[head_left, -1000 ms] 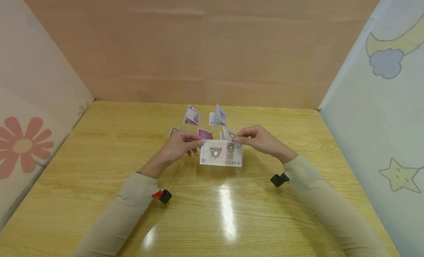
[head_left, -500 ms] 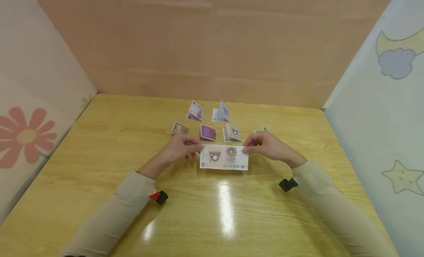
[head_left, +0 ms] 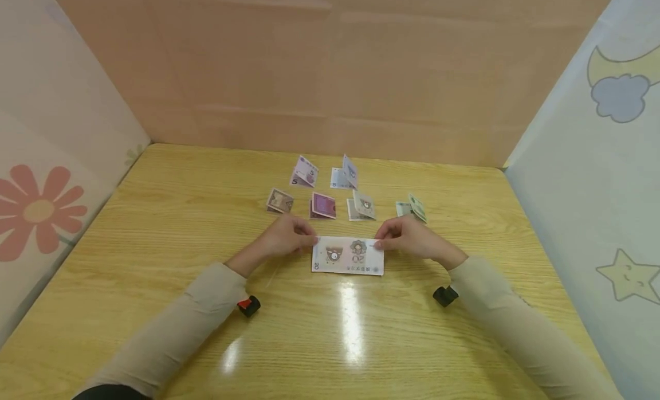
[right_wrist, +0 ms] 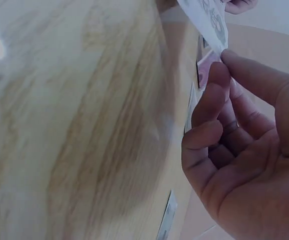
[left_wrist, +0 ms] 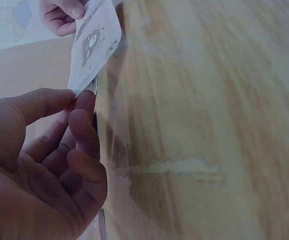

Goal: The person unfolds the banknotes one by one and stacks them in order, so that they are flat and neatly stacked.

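A pale play banknote (head_left: 346, 255) marked 20 is stretched out flat between my two hands, low over the table, its print upside down in the head view. My left hand (head_left: 286, 235) pinches its upper left corner between thumb and index finger. At the upper right corner my right hand (head_left: 412, 238) pinches it the same way. The left wrist view shows the banknote (left_wrist: 95, 46) running from the left thumb tip toward the other hand. In the right wrist view the remaining fingers curl loosely below the banknote (right_wrist: 208, 21).
Several folded banknotes stand on the table (head_left: 216, 193) beyond my hands: a brown one (head_left: 281, 200), a magenta one (head_left: 323, 206), a grey one (head_left: 364, 205) and a green one (head_left: 416, 208). Farther back are a purple one (head_left: 305, 171) and a blue one (head_left: 348, 172). Walls enclose three sides.
The banknote has come down toward the table and nearer the person. My right hand shifted right to its corner, and the folded notes behind came into fuller view.
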`<act>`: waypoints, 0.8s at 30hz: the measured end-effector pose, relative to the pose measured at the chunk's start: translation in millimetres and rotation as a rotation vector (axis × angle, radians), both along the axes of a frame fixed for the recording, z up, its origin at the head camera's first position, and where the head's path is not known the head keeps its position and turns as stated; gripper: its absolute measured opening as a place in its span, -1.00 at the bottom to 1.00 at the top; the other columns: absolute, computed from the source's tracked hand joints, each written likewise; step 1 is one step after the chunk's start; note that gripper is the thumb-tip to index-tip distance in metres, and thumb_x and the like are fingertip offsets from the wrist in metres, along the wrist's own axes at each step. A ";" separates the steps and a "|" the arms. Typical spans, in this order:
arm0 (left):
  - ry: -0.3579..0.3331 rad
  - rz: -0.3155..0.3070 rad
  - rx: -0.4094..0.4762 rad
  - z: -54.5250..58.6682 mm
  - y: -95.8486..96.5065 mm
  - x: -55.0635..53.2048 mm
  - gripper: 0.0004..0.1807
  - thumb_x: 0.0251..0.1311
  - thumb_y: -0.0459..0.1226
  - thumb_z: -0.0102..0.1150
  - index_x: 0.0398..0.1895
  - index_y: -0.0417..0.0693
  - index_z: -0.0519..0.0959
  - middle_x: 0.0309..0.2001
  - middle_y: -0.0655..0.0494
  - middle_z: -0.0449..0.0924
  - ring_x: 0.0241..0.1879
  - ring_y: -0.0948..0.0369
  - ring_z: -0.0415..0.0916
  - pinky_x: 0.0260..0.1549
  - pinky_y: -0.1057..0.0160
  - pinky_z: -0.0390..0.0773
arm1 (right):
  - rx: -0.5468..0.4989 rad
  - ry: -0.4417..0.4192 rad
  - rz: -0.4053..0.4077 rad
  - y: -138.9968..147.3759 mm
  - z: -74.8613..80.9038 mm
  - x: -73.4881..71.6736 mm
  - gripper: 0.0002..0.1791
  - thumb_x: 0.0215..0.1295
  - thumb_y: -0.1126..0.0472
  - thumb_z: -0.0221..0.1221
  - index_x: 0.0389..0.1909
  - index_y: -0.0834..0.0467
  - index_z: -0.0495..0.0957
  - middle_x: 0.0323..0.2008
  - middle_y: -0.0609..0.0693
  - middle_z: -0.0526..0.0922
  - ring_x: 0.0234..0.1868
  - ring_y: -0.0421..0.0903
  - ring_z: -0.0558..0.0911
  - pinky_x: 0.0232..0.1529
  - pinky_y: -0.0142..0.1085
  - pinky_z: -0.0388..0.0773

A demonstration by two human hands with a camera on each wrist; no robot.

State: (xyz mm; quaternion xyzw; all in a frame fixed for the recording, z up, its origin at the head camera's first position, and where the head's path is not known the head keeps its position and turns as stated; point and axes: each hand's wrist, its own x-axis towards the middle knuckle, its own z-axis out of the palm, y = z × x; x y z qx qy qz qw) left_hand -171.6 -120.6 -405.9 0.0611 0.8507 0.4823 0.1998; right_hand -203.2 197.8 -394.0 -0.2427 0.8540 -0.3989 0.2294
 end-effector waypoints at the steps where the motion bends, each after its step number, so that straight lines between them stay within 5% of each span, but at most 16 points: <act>1: 0.009 -0.004 -0.017 -0.9 0.5 -0.4 -0.91 0.28 -0.26 0.34 -0.30 -0.10 0.73 -0.39 0.03 0.62 -0.52 0.20 0.48 -0.52 0.32 0.46 | 0.006 0.017 0.004 -1.1 -0.9 0.2 -0.90 0.27 0.28 0.37 -0.28 0.24 0.68 -0.46 0.01 0.67 -0.46 -0.18 0.47 -0.41 -0.39 0.40; 14: 0.107 -0.058 -0.218 -6.4 7.5 -5.4 -0.90 0.21 -0.26 0.40 -0.44 -0.02 0.70 -0.40 0.14 0.61 -0.38 0.19 0.47 -0.38 0.25 0.47 | 0.103 0.134 0.009 -10.2 -14.0 -0.8 -0.91 0.25 0.26 0.39 -0.32 0.19 0.67 -0.43 -0.09 0.66 -0.40 -0.16 0.54 -0.30 -0.29 0.48; 24: 0.160 -0.071 -0.340 -4.2 13.3 -4.6 -0.87 0.18 -0.23 0.42 -0.49 0.06 0.67 -0.42 0.19 0.59 -0.40 0.19 0.49 -0.38 0.21 0.47 | 0.127 0.140 -0.007 -12.9 -16.6 -0.8 -0.92 0.25 0.29 0.38 -0.34 0.17 0.65 -0.47 -0.08 0.62 -0.41 -0.14 0.50 -0.31 -0.27 0.45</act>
